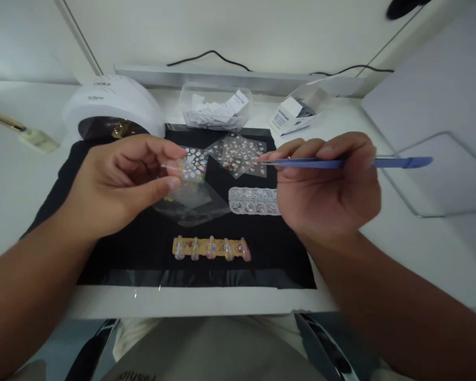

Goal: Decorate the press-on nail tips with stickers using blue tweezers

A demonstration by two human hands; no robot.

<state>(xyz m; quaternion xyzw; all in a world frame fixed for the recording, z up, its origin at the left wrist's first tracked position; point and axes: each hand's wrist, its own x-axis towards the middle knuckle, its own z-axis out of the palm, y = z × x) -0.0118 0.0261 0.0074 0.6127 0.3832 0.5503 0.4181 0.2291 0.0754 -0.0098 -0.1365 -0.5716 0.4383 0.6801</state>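
Observation:
My left hand (122, 182) is curled above the mat with its thumb and fingers around a small see-through plastic sheet (171, 168); its far edges are hard to make out. Blue tweezers (321, 163) lie across the fingers of my right hand (329, 185), which is closed on them, tips pointing left. Between and behind the hands are nail sticker sheets: one with white dots (195, 163) and one with many small colored motifs (241, 154). A clear sleeve (190, 203) lies below the left fingers. Nearer me is a tan strip (200, 247) bearing several decorated nail tips.
A clear compartment case (252, 201) sits partly behind my right hand. At the back stand a white nail lamp (113, 106), a clear bin of packets (216, 108) and an opened small box (291, 114). A black mat (143, 259) covers the white table (206, 301).

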